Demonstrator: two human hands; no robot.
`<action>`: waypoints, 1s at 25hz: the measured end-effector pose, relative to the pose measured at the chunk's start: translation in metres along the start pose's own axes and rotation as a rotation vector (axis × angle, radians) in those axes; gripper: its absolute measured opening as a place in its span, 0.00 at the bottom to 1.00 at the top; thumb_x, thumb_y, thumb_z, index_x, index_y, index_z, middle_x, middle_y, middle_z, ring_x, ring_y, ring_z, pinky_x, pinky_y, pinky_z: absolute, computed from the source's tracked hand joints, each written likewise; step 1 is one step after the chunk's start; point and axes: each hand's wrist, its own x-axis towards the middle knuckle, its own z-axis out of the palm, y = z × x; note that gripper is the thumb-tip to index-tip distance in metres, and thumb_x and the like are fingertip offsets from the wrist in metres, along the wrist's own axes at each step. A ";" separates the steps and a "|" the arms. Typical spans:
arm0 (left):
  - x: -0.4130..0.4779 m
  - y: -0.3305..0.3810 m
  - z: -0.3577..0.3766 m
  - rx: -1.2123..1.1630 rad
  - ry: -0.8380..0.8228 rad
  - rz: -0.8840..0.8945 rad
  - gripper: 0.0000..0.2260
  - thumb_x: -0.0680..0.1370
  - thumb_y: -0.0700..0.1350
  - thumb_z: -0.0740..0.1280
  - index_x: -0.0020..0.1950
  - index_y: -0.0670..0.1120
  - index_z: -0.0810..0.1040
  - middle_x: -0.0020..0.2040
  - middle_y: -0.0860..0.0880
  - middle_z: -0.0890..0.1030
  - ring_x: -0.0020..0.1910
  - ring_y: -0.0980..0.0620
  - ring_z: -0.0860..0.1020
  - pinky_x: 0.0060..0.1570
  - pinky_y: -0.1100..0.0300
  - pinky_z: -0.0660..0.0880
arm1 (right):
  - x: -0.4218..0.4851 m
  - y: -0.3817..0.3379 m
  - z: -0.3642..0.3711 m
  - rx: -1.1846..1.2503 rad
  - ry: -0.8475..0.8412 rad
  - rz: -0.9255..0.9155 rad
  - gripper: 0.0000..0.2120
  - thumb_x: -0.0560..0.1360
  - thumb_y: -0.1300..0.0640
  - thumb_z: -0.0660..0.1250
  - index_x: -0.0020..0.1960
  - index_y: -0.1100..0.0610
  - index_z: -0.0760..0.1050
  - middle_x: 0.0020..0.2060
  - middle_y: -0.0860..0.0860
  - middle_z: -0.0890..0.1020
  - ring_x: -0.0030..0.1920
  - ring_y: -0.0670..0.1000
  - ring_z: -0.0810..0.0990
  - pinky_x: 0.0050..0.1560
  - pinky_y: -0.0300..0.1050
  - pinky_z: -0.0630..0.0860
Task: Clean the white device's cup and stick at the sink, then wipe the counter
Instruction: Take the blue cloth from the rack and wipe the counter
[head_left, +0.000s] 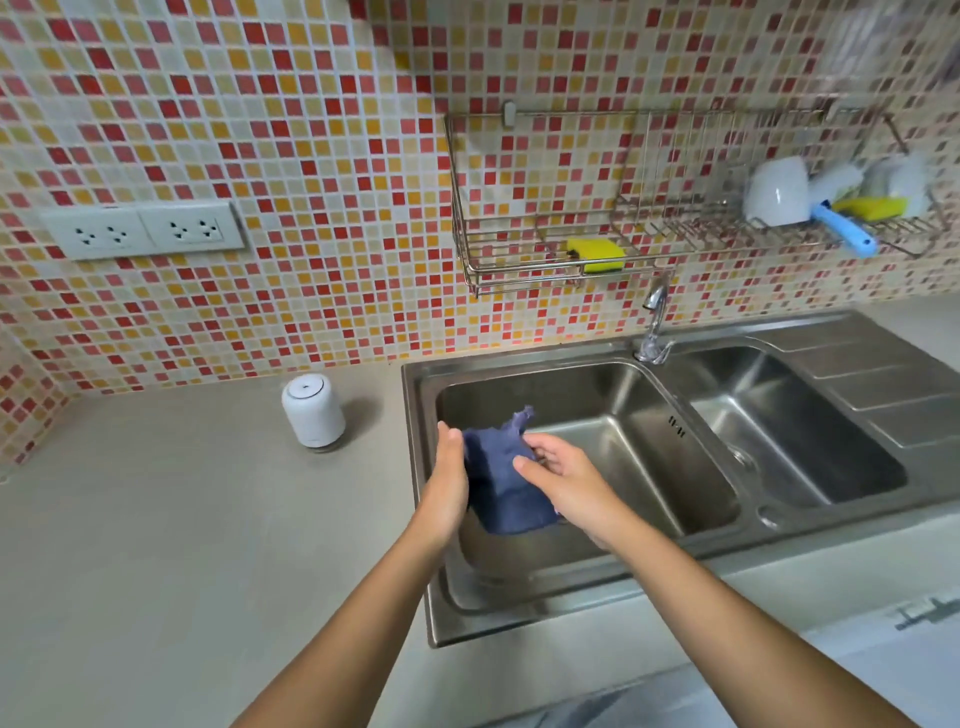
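Held over the left basin of the sink (519, 358): cloth (506, 483), soft, limp, light, probably damp, so apt to sag and drip. Pinched at the right edge in the right hand (563, 483); backed on the left by the left hand (448, 480), fingers hidden, grip impossible to tell. Best bunched into a pad for wiping the tabletop (156, 519). Left of the sink, upright: device (313, 410).

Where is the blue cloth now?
Head view, centre: the blue cloth hangs between the left hand and right hand over the left sink basin, right of the white device.
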 end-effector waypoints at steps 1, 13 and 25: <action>0.006 0.004 -0.008 0.179 0.010 0.038 0.27 0.79 0.62 0.49 0.76 0.54 0.56 0.75 0.51 0.62 0.72 0.48 0.64 0.73 0.52 0.57 | 0.014 -0.008 -0.005 -0.082 -0.018 -0.048 0.09 0.75 0.65 0.64 0.54 0.55 0.74 0.48 0.53 0.81 0.47 0.47 0.79 0.51 0.38 0.74; 0.075 0.123 -0.041 0.968 -0.017 1.029 0.27 0.68 0.53 0.72 0.65 0.53 0.69 0.73 0.50 0.60 0.70 0.52 0.63 0.64 0.49 0.68 | 0.078 -0.114 -0.068 -0.619 -0.255 -0.320 0.10 0.75 0.65 0.64 0.54 0.57 0.78 0.47 0.45 0.80 0.51 0.46 0.77 0.56 0.40 0.70; 0.105 0.236 0.012 0.728 -0.038 0.763 0.08 0.70 0.43 0.73 0.46 0.42 0.83 0.61 0.53 0.71 0.58 0.62 0.71 0.57 0.59 0.71 | 0.149 -0.120 -0.148 -0.189 -0.209 -0.286 0.25 0.68 0.62 0.73 0.59 0.46 0.68 0.51 0.52 0.81 0.48 0.44 0.81 0.49 0.42 0.77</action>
